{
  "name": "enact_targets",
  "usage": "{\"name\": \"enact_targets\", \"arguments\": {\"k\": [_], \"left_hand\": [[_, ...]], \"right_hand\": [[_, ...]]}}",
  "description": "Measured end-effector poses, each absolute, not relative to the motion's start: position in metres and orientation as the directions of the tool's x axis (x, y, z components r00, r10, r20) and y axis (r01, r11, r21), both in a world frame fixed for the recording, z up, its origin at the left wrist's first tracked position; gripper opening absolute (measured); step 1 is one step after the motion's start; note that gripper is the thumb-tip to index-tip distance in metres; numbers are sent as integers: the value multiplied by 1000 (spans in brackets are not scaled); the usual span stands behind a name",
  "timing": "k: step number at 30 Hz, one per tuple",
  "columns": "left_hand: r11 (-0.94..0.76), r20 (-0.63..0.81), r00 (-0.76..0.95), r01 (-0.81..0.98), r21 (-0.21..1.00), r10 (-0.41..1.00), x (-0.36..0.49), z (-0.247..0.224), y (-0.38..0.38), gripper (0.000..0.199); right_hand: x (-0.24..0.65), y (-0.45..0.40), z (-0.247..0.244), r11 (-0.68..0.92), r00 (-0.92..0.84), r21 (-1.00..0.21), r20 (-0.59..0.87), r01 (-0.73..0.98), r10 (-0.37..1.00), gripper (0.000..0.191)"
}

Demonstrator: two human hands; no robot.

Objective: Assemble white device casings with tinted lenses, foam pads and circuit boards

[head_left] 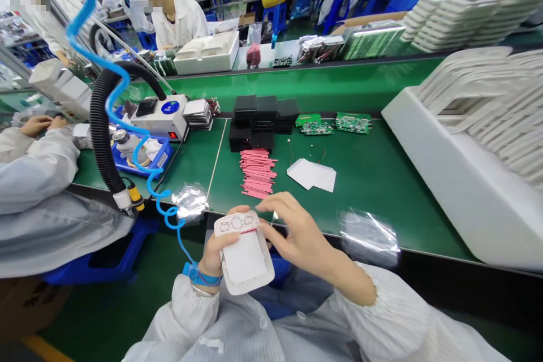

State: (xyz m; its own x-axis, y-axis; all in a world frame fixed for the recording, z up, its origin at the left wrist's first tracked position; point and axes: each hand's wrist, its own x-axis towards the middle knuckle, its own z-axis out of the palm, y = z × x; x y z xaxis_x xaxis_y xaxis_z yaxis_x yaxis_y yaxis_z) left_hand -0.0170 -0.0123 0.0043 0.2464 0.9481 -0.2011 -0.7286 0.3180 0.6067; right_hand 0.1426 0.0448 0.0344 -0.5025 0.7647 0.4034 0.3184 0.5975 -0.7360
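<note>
A white plastic device housing [247, 260] is gripped in my left hand [217, 249], just in front of the bench edge. Its upper end has printed outlines of a circle and curved shapes, and a white rectangular panel fills its lower part. A thin pink strip [249, 231] lies across the housing between the two. My right hand [297, 232] is at the housing's right edge, thumb and fingers apart, a fingertip close to the strip's end; whether it touches is unclear. Beyond my hands is a pile of pink strips [258, 172]. White sheets [311, 174] lie to its right.
Black rectangular blocks [257, 119] and green circuit boards [353, 123] stand farther back. A white bin of frames [445, 181] occupies the right. At left are a blue tray [163, 155], a black hose [99, 130] and a coiled blue cord [146, 167] running to my left wrist. A co-worker's sleeve [34, 175] is beside them.
</note>
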Motion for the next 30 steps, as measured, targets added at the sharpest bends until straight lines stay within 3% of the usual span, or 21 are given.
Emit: {"name": "enact_targets", "arguments": {"k": [4,8,13,16,18,23,30], "left_hand": [[301,-200,225,-669,679,953,-17,8,-18,52],[285,-206,197,-644,710,959,-14,7,-23,50],[366,-249,274,-776,513,929,-18,4,-24,43],[384,-279,283,-812,440,918,-25,4,-22,41],[378,-284,275,-823,424,919,-28,5,-21,41],[415,-336,287,-809,417,897,-26,12,-19,46],[423,-357,282,-803,420,891,-28,11,-15,53]], "right_hand": [[146,40,27,346,-483,-891,174,294,858,4],[140,28,22,355,-490,-900,197,253,849,6],[164,65,41,458,-609,-780,127,427,783,15],[195,132,52,364,-408,-602,68,711,910,13],[214,182,52,269,-262,-520,88,811,961,15],[237,264,27,194,-165,-394,108,898,980,25],[253,279,6,138,-132,-320,40,937,990,22]]}}
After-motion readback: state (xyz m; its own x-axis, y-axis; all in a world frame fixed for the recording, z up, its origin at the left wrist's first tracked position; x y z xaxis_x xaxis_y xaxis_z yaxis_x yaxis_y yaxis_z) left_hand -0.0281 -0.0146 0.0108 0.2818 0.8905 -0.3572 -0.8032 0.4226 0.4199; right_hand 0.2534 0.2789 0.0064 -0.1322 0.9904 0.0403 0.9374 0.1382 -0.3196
